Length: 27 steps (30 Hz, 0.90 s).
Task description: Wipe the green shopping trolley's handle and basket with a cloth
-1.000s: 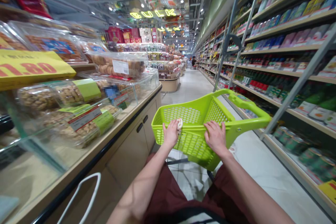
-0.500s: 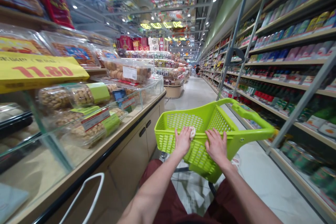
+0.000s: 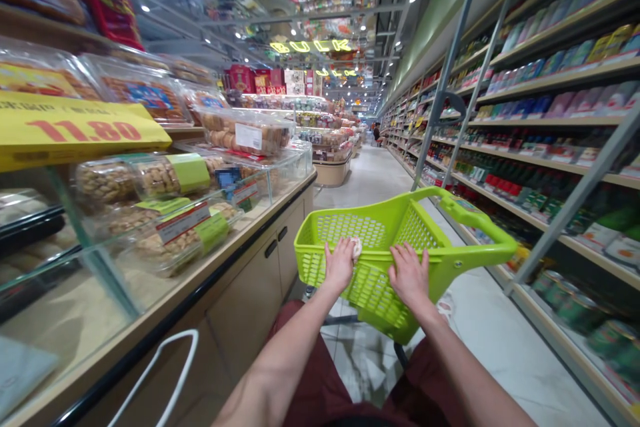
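A bright green plastic shopping cart [image 3: 370, 283] stands in front of my knees, with perforated basket walls and its handle on the right. My left hand [image 3: 341, 263] is curled over the near rim. Against its fingers is a small whitish, crumpled-looking thing [image 3: 357, 249] whose kind I cannot make out. Farther right, my right hand [image 3: 411, 273] grips the same rim, fingertips over the inner side. Both thumbs stick out from the other fingers. The part of the basket floor behind the near wall is hidden.
To the left runs a display counter [image 3: 250, 240] with clear packs of nuts [image 3: 175, 240] and a yellow price sign [image 3: 80, 130]. A white looped bar [image 3: 160, 373] rises at its foot. Tall shelves of cans and bottles [image 3: 555, 107] line the right. A person [image 3: 377, 133] is far down the aisle.
My left hand has slid slightly left along the cart's rim, the whitish thing moving with it. My right hand has shifted a little left too. The cart has barely moved.
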Motion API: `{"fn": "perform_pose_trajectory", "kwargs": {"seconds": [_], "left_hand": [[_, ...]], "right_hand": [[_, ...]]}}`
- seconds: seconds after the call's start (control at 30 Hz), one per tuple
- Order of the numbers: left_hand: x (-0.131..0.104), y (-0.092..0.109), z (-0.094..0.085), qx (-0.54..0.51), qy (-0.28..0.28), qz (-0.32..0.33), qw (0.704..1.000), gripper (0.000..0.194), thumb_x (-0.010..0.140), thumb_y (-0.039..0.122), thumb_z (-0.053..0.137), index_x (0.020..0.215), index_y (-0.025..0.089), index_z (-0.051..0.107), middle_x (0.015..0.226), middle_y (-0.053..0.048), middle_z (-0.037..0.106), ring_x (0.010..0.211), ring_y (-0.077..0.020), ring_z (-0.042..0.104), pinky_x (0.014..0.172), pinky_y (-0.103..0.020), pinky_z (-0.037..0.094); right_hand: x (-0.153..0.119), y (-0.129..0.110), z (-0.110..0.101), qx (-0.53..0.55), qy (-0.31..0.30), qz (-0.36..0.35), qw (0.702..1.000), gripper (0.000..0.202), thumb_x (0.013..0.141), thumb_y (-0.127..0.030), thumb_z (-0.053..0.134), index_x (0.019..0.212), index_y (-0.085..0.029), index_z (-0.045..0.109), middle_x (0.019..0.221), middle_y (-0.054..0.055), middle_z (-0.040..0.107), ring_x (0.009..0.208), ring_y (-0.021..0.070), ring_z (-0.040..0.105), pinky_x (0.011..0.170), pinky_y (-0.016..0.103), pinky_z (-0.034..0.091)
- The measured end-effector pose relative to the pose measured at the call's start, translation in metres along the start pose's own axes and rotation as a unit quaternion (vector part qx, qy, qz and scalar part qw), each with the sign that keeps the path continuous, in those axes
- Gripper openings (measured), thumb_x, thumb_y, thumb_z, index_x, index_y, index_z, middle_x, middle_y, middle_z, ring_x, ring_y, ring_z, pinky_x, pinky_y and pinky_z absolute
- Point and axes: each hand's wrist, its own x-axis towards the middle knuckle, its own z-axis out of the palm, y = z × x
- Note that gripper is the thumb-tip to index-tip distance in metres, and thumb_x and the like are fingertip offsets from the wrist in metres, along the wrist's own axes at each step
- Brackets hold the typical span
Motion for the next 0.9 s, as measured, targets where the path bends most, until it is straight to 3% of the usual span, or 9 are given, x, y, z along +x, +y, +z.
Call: {"fn": "perform_pose_trajectory", "kwargs": {"seconds": [0.07,0.23,0.4,0.5,0.57,0.67,0.8,0.87,0.9], "left_hand": [[0.000,-0.002,-0.003,0.000,-0.005,0.003,1.000,0.042,0.082,0.018,0.036,0.122,0.026,0.042,0.132,-0.003,0.043,0.125,-0.0194,0.032,0.103,-0.056,0.009],[0.000,-0.016,-0.020,0.013,-0.022,-0.064,0.998,0.042,0.082,0.017,0.033,0.122,0.024,0.043,0.132,-0.006,0.043,0.125,-0.0209,0.033,0.102,-0.057,0.011],[-0.001,0.016,-0.012,-0.017,-0.024,-0.035,0.999,0.042,0.082,0.017,0.036,0.123,0.025,0.041,0.133,-0.003,0.042,0.125,-0.0184,0.032,0.104,-0.053,0.011],[0.000,0.036,-0.002,-0.054,-0.022,-0.035,0.998,0.043,0.083,0.018,0.036,0.125,0.024,0.038,0.134,-0.003,0.041,0.125,-0.0182,0.033,0.104,-0.051,0.016],[0.001,0.040,0.001,-0.081,-0.024,-0.053,0.995,0.046,0.082,0.017,0.036,0.127,0.022,0.036,0.135,-0.004,0.040,0.125,-0.0183,0.032,0.105,-0.050,0.016],[-0.003,0.035,-0.002,-0.139,-0.036,-0.045,0.989,0.051,0.079,0.016,0.040,0.130,0.018,0.033,0.137,-0.007,0.036,0.127,-0.0184,0.029,0.106,-0.045,0.018],[-0.012,0.025,-0.019,-0.280,-0.040,-0.013,0.959,0.057,0.071,0.013,0.048,0.127,0.017,0.037,0.133,-0.007,0.042,0.121,-0.0170,0.038,0.103,-0.034,0.029],[-0.013,0.022,-0.027,-0.358,-0.024,-0.050,0.932,0.061,0.063,0.013,0.056,0.123,0.017,0.044,0.130,-0.008,0.045,0.117,-0.0199,0.042,0.101,-0.034,0.032],[-0.012,0.021,-0.030,-0.399,-0.018,-0.107,0.911,0.064,0.059,0.016,0.061,0.121,0.016,0.046,0.126,-0.007,0.049,0.113,-0.0208,0.046,0.097,-0.034,0.036]], "right_hand": [[0.000,0.000,-0.001,-0.001,-0.005,-0.002,1.000,0.036,0.075,-0.017,0.043,0.110,-0.016,0.055,0.115,0.008,0.056,0.116,0.0243,0.039,0.103,0.051,0.007],[0.002,-0.001,-0.001,0.004,-0.010,0.012,1.000,0.037,0.074,-0.016,0.044,0.110,-0.016,0.055,0.115,0.009,0.056,0.117,0.0246,0.038,0.103,0.051,0.007],[0.004,-0.012,-0.004,0.053,-0.013,0.012,0.998,0.038,0.075,-0.016,0.043,0.111,-0.015,0.054,0.115,0.011,0.056,0.115,0.0267,0.041,0.101,0.055,0.010],[0.001,-0.030,-0.005,0.161,-0.032,-0.016,0.986,0.039,0.077,-0.017,0.040,0.115,-0.016,0.052,0.115,0.010,0.056,0.110,0.0234,0.047,0.100,0.047,0.025],[0.000,-0.043,-0.001,0.251,-0.047,0.012,0.967,0.040,0.080,-0.022,0.038,0.117,-0.015,0.050,0.117,0.011,0.054,0.106,0.0211,0.051,0.093,0.038,0.038],[0.000,-0.058,0.012,0.372,-0.071,0.155,0.913,0.046,0.081,-0.035,0.038,0.120,-0.013,0.047,0.105,0.012,0.061,0.089,0.0218,0.060,0.077,0.034,0.048],[0.006,-0.071,0.032,0.563,-0.069,0.265,0.780,0.052,0.072,-0.044,0.048,0.115,-0.015,0.050,0.087,0.007,0.067,0.076,0.0217,0.063,0.068,0.033,0.051],[0.012,-0.078,0.041,0.619,-0.085,0.315,0.714,0.056,0.064,-0.047,0.056,0.110,-0.016,0.053,0.081,0.006,0.067,0.070,0.0213,0.063,0.063,0.031,0.051],[0.016,-0.082,0.045,0.639,-0.095,0.325,0.691,0.056,0.062,-0.048,0.058,0.108,-0.016,0.054,0.079,0.007,0.067,0.068,0.0215,0.063,0.061,0.032,0.051]]}}
